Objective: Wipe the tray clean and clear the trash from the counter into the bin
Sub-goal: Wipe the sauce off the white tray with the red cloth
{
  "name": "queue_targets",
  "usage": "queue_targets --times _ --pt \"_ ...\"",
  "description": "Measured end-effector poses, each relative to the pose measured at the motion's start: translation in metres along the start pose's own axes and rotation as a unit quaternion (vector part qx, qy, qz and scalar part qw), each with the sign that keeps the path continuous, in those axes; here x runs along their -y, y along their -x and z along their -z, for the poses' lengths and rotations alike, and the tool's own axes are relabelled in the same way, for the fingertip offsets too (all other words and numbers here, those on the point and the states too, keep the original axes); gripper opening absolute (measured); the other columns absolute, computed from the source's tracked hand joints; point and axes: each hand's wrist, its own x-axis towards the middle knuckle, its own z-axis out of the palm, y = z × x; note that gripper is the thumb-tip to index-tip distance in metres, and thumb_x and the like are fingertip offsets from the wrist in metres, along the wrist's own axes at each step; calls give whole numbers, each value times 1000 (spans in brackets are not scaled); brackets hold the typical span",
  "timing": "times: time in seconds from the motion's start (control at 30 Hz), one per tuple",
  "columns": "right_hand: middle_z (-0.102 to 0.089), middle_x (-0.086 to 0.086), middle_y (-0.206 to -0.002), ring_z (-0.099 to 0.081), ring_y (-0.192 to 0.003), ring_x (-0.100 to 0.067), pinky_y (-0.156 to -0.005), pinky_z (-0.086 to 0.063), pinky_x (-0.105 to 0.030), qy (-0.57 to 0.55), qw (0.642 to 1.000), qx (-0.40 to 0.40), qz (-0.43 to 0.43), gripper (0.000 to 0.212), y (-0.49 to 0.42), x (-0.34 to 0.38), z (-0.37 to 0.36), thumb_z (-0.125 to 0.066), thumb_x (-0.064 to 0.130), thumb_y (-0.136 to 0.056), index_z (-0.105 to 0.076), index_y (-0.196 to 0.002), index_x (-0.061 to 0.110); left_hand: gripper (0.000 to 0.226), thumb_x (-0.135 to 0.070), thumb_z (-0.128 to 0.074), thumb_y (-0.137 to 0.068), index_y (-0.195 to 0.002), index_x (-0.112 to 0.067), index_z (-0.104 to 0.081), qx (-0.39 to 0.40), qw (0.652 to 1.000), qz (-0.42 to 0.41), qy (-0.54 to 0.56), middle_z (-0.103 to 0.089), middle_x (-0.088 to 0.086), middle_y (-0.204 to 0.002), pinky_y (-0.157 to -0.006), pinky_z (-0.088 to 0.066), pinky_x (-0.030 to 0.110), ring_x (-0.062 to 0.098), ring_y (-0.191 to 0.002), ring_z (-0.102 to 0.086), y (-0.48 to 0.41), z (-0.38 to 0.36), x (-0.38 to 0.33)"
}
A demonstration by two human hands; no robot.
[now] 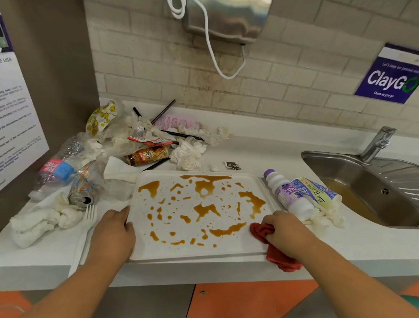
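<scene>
At tray (231,246) corner, red cloth (276,253) under right fingers (270,222)

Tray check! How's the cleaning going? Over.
Left hand holds tray edge. Right hand grips red cloth at corner. Brown spill unwiped. Trash heaped alongside.

Cloth (277,256) partly under right hand (287,227)

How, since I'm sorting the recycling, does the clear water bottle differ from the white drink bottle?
The clear water bottle is see-through and crumpled; the white drink bottle is opaque and undented. The clear bottle lies left of the tray, the white one right of it. Both lie on their sides on the counter.
</scene>
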Motion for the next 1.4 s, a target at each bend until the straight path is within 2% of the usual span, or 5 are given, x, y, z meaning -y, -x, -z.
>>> queue_targets --times 0.23,0.43,0.6,1.3,1.4 --pt "-50 0 -105 -51 -89 -16 -75 -36 -20 -41 997 -15 62 22 -1 19 -14 -55 20 -89 -64 -109 20 42 -14 -45 -92 -134 -15 -51 -19 1000 -8 -4 -57 14 -105 -82 -46 36 29 -94 -56 4 1 0" --pt "-50 1 -104 -50 -87 -14 -74 -37 -20 -35 998 -46 0 28 -12 16 -8 -53 18 -89 -62 -115 21 41 -12 -46 -92 -131 -15 -54 -32 999 -9 21 -58 14 -105 -83 -46 35 29 -94 -57 7 3 -2" --pt "-49 3 -106 -51 -92 -13 -81 -38 -19 -61 992 11 112 29 -6 30 -11 -58 18 -86 -65 -114 22 40 -10 -47 -91 -131 -13 -55 -39 999 -7 23 -59 14 -106 -84 -46 37 30 -94 -57 7 2 -2" --pt "-48 4 -110 -52 -99 -13 -88 -41 -22 -85 989 42 117 30 -6 44 6 -56 27 -89 -64 -118 27 38 -13 -45 -92 -128 -16 -56 -45 999 -13 22 -57 9 -101 -77 -42 30 14 -80 -43 5 -1 2" --pt "-45 9 -109 -51 -96 -11 -83 -44 -22 -93 991 -16 91 29 -6 40 27 -58 21 -86 -58 -113 31 37 -12 -45 -92 -127 -15 -57 -50 998 -15 26 -57 9 -100 -74 -39 28 12 -79 -41 5 -3 3"
